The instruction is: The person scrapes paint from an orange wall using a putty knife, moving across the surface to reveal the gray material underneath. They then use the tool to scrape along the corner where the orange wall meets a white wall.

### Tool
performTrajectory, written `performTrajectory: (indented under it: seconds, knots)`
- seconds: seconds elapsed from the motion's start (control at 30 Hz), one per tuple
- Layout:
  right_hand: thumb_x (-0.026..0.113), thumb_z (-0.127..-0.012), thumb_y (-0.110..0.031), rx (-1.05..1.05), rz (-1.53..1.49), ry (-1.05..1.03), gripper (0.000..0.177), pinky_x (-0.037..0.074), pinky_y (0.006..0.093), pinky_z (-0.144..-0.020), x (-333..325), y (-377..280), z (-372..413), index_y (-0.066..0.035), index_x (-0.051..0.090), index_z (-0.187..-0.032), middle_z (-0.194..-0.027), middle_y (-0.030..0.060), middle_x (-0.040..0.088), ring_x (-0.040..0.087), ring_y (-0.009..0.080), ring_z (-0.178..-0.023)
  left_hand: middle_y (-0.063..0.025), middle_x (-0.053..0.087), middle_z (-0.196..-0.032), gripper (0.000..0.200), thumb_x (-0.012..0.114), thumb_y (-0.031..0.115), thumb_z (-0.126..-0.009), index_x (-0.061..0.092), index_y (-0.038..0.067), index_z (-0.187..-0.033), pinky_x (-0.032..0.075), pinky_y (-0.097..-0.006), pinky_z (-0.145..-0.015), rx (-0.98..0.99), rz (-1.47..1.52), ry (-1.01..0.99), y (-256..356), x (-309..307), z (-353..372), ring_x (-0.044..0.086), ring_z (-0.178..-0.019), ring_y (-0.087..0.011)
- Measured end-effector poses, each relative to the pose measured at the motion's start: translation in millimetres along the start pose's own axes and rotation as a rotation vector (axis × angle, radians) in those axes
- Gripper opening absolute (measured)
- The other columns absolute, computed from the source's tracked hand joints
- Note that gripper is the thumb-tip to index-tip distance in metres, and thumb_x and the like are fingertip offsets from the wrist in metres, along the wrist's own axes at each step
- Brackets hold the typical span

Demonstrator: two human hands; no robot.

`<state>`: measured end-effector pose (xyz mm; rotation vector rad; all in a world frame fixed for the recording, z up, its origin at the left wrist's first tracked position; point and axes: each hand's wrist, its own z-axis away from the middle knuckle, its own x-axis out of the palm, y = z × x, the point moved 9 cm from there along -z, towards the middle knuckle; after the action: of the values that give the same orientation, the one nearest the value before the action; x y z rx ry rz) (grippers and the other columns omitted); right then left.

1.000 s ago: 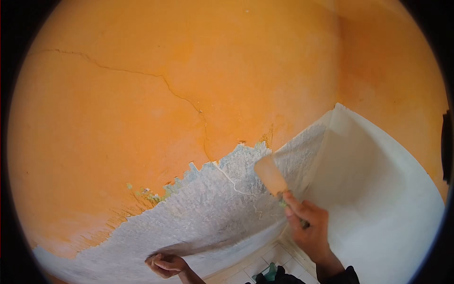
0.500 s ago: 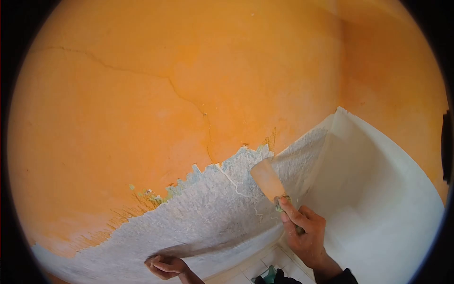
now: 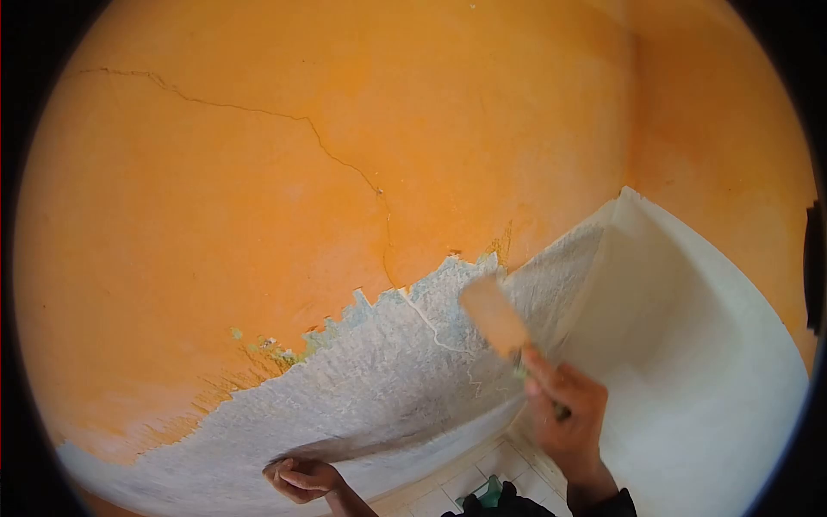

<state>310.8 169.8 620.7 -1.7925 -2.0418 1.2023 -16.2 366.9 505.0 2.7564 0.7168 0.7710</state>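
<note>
My right hand (image 3: pixel 567 418) grips a putty knife (image 3: pixel 497 319) by its handle. The wide blade points up and left, slightly blurred, in front of the bared grey-white patch (image 3: pixel 370 388) of the wall. Low on that same patch is my left hand (image 3: pixel 301 479), fingers curled in with nothing showing in them, close to the wall and casting a shadow. Orange paint (image 3: pixel 258 224) covers the wall above, ending in a ragged edge with greenish flakes (image 3: pixel 280 349). A thin crack (image 3: pixel 319 142) runs down the paint and carries on as a pale line (image 3: pixel 422 323) into the bare patch.
The wall meets another wall in a corner on the right, its lower part white (image 3: pixel 689 345) and its upper part orange (image 3: pixel 715 138). Below are floor tiles (image 3: pixel 469 482) and a green object (image 3: pixel 491 493) near my dark clothing.
The putty knife and my right hand have shifted slightly right, the blade tilting further left. My left hand stays in place. The view has tipped slightly, moving the crack up.
</note>
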Motion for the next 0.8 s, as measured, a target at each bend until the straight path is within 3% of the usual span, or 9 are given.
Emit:
performTrajectory:
  seconds: [0.67,0.8]
  knots:
    - [0.071,-0.076,-0.002,-0.070,0.024,-0.009,0.047,0.031,0.0288,-0.039,12,-16,5,-0.018,0.064,-0.120,-0.055,0.0046,0.035,0.033,0.0144,-0.043,-0.0039,0.040,-0.066,0.026,0.043,0.015,-0.092,0.048,0.002,-0.070,0.027,-0.0267,-0.052,0.024,0.034,-0.002,-5,-4,2,0.037,-0.060,-0.0145]
    - [0.072,-0.076,-0.003,-0.070,0.019,0.016,0.047,0.031,0.0288,-0.039,12,-14,2,-0.018,0.064,-0.120,-0.055,0.0043,0.036,0.033,0.0144,-0.043,-0.0059,0.041,-0.065,0.025,0.041,0.014,-0.090,0.046,0.003,-0.068,0.029,-0.0295,-0.054,0.024,0.010,-0.020,-6,-3,1,0.039,-0.060,-0.0179]
